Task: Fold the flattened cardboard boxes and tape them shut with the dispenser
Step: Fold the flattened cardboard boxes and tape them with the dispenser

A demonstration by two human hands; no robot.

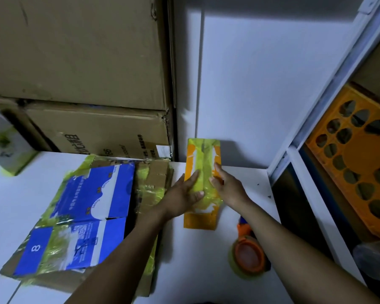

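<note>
A small orange box stands on the white table, its top covered in yellow-green tape. My left hand lies flat on the taped top, fingers straight and pressing. My right hand rests on the box's right edge with its fingers stretched forward. The orange tape dispenser, with a yellowish tape roll, lies on the table under my right forearm. A flattened blue and white box lies to the left on top of flattened brown cardboard with old tape.
Large brown cartons are stacked at the back left against the wall. A small white and green box sits far left. To the right a white shelf frame holds an orange perforated crate.
</note>
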